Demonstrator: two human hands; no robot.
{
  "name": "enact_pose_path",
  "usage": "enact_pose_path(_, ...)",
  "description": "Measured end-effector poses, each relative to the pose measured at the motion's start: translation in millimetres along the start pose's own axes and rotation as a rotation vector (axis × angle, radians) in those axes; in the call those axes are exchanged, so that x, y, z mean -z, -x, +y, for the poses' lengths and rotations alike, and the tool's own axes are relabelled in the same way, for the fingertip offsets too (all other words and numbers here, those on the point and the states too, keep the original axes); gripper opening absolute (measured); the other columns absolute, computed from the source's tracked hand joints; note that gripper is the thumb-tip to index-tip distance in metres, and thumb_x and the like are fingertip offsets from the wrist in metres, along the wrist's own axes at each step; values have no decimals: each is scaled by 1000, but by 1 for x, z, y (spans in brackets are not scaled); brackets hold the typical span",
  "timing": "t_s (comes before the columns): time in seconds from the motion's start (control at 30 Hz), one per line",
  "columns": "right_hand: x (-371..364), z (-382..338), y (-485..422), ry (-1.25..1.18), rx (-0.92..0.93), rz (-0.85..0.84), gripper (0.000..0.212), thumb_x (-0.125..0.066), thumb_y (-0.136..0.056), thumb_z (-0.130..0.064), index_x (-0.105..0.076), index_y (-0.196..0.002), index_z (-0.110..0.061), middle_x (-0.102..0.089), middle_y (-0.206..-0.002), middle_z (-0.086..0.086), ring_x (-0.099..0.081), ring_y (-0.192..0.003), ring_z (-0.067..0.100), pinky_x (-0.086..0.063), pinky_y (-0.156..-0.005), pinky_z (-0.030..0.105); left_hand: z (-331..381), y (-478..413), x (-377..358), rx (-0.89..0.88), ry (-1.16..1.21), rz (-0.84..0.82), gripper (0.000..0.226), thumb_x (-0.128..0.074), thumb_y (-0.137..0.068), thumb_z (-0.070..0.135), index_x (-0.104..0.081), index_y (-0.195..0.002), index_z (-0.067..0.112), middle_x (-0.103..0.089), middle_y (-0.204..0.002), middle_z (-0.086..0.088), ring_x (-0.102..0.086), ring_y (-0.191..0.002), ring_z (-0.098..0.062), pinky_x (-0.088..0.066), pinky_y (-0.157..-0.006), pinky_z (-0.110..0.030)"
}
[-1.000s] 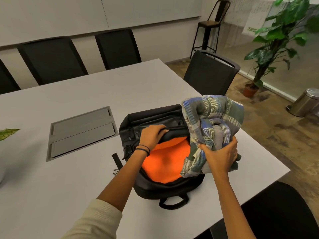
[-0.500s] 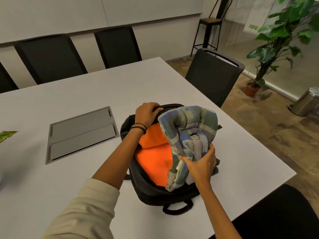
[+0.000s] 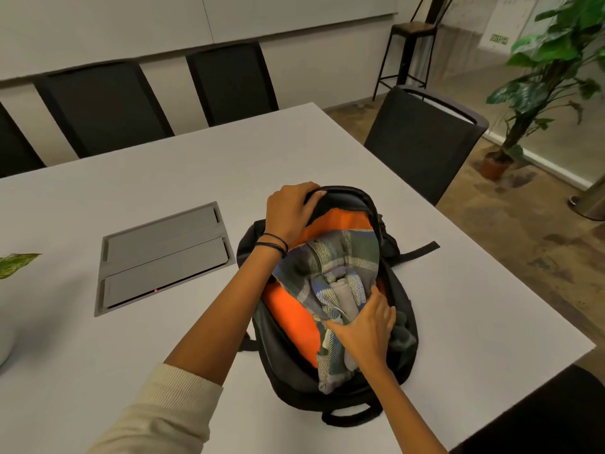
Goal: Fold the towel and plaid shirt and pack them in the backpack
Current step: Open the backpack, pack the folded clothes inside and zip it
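Lying open on the desk [image 3: 465, 309], the black backpack [image 3: 281, 362] shows an orange interior and holds the bundled plaid shirt [image 3: 327, 257], whose near end spills over the rim. A grey roll [image 3: 343, 290] sits in its folds; whether that is the towel cannot be told. The left grip [image 3: 291, 211] clutches the bag's top rim, and the right grip [image 3: 366, 329] clasps the shirt.
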State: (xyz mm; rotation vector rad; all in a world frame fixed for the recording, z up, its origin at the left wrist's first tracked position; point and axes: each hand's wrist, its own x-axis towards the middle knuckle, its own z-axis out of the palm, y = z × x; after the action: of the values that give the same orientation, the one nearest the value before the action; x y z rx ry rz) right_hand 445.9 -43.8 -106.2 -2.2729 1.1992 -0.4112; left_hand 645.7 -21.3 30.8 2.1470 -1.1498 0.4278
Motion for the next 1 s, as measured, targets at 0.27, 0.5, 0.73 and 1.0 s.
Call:
enact_pose_path(0.27,-10,-9,-19,193,-56,-203,115,-67,-63,-67,-11,-143,-6,-29,-145,17,-27,-135,31,-16,-114,48,7,9,-2,-114,6,54,28,-51,-90,32,-71,-96,13,-73,-84,-6,-67,-76,-28,-49,-57,-34)
enact_pose_path(0.5,-21,-16,-32,249,-89,-262,117,-66,-62,-66,-10,-143,-3,-31,-142,20,-28,-133,35,-17,-112,52,14,21,-1,-207,-27,69,35,-45,-88,36,-72,-92,14,-73,-76,-3,-68,-64,-25,-49,-47,-29)
enact_pose_path(0.73,-30,-23,-47,281,-114,-346,121,-70,-59,-67,-11,-142,-2,-32,-141,23,-29,-132,36,-19,-110,54,20,31,3,-248,-8,68,35,-46,-88,34,-73,-94,12,-74,-81,-4,-70,-68,-23,-54,-55,-25)
enact_pose_path(1.0,-50,-41,-65,363,-117,-369,106,-67,-59,-66,-26,-134,-3,-40,-134,21,-35,-127,37,-22,-108,54,38,33,19,-300,58,86,31,-47,-90,31,-71,-95,12,-72,-76,-4,-68,-64,-23,-52,-48,-35)
